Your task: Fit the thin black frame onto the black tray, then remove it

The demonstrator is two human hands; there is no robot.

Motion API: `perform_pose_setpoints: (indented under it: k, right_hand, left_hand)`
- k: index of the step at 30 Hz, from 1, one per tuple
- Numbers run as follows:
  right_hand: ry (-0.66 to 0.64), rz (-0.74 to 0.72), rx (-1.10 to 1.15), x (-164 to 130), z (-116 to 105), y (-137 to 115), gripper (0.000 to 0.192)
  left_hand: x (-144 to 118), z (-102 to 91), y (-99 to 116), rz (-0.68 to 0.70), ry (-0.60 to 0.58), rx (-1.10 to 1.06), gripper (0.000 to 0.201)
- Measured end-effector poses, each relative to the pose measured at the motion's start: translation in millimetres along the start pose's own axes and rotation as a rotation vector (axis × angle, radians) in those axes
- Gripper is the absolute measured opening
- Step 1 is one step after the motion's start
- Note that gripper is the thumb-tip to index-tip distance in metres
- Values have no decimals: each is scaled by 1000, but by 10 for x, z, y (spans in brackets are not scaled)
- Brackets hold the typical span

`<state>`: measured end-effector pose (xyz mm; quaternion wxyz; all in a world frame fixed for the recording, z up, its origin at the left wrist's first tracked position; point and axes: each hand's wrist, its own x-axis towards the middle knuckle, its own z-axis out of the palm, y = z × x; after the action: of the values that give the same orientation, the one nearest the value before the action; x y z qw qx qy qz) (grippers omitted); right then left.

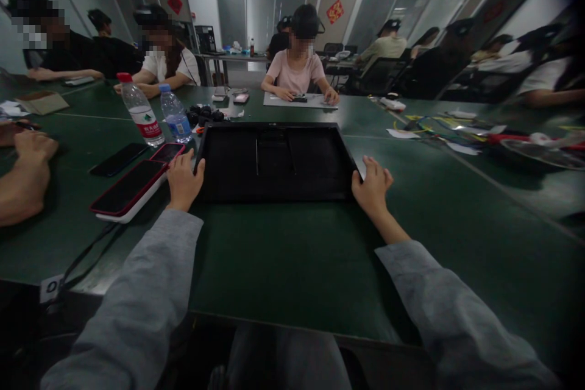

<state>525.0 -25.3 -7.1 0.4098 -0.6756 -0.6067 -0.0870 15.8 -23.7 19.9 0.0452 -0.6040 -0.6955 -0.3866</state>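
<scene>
A shallow black rectangular panel with a raised rim (228, 180) lies in front of me on the green table. It resembles a monitor shell, but its exact kind is unclear. Two thin pale lines show on its dark inner face, and there is a small mark on the far rim. My left hand (183, 181) grips the left edge, thumb at the rim and fingers outside. At the right edge, my right hand (372, 186) holds on the same way. The undersides of both edges are hidden. Close to my left hand is a red-edged phone (130, 189) on a white block.
Left of the panel stand a red-capped bottle (141, 111) and a blue-capped bottle (175, 113), with a black phone (119, 159) nearby. Another person's hand (34, 149) rests at far left. Cables (429, 125) lie to the right. A person in pink (299, 67) sits opposite.
</scene>
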Motion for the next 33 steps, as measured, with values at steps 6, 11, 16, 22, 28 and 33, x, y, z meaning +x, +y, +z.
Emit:
perform_pose_setpoints:
  k: [6, 11, 16, 22, 28, 33]
  right_hand:
    - [-73, -199, -46, -78, -19, -255, 67]
    - [-427, -401, -34, -64, 110, -193, 59]
    - [-410, -417, -57, -46, 117, -159, 59]
    - [-405, -411, -45, -51, 101, -168, 58]
    - [-394, -386, -22, -54, 94, -164, 55]
    - [-383, -377, -15, -59, 84, -177, 54]
  left_hand:
    - [-77, 5, 159, 235, -159, 22, 61]
    - [-87, -35, 178, 243, -350, 173, 59]
    - [-73, -13, 136, 241, -349, 176, 57]
    - [-55, 40, 55, 258, -294, 69, 50]
    - [-37, 83, 5, 270, -265, 0, 46]
    - [-5, 123, -57, 278, -263, -39, 44]
